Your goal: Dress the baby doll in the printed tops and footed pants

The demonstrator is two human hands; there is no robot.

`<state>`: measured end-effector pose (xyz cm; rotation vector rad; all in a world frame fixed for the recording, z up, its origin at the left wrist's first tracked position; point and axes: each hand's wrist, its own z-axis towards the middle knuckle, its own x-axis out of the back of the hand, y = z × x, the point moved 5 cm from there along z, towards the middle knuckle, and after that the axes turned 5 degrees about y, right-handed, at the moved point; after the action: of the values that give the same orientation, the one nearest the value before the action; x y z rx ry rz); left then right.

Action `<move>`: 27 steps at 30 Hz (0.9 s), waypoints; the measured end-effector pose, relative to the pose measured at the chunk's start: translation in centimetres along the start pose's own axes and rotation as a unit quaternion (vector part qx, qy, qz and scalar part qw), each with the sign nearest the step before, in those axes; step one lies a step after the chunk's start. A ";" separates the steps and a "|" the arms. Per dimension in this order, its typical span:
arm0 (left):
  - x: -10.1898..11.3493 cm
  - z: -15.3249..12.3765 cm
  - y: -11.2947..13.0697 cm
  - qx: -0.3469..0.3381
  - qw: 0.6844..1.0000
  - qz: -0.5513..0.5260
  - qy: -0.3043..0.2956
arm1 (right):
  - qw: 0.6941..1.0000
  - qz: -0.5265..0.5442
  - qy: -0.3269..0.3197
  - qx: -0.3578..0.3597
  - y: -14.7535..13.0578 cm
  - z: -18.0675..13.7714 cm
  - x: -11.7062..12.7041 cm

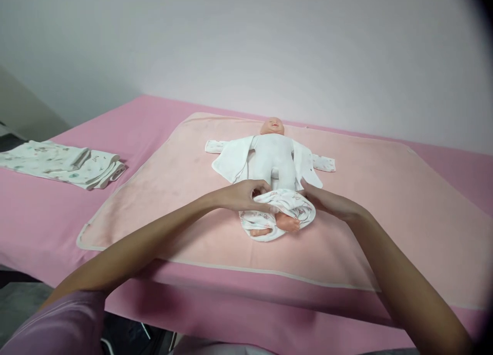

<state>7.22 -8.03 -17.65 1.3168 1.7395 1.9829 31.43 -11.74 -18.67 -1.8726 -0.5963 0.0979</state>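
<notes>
A baby doll [274, 150] with a white body lies on its back, head away from me. Its printed shirt [233, 160] is spread wide on both sides, with the arms out in the sleeves. Printed baby pants [285, 198] are bunched around the doll's lower legs, and one foot [288, 222] pokes out of a leg opening. My left hand [246, 194] grips the bunched cloth on its left side, thumb and fingers curled. At the right edge of the pants, my right hand [323, 198] has its fingers on the cloth, the fingertips partly hidden behind it.
Under the doll is a peach blanket [365, 216] with pale edging, laid over a pink table cover [162, 113]. Folded printed cloth [65, 162] lies at the far left. A plain pale wall [246, 47] rises behind the table.
</notes>
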 end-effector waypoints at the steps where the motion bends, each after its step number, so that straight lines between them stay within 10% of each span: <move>1: 0.3 0.4 -0.1 0.022 0.999 -0.022 -0.008 | 1.000 -0.003 0.025 -0.009 -0.7 0.3 -0.1; 8: 2.1 2.3 -1.5 0.053 0.980 -0.190 0.003 | 0.992 0.073 0.068 0.074 -3.1 1.7 -2.3; 15: 2.8 1.1 -5.9 0.029 0.975 -0.118 0.187 | 0.913 -0.210 0.322 0.135 0.7 2.3 0.0; 20: 2.8 1.0 -4.6 -0.009 0.977 0.075 0.201 | 0.892 -0.272 0.318 0.170 -0.3 2.7 0.0; 27: 3.4 3.9 -2.9 -0.084 0.956 0.174 0.220 | 0.947 -0.227 0.214 0.072 -1.6 4.9 0.8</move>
<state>6.82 -2.28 -18.88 1.2633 1.5255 2.7329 29.82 -6.78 -18.98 -1.5069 -0.6769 -0.5424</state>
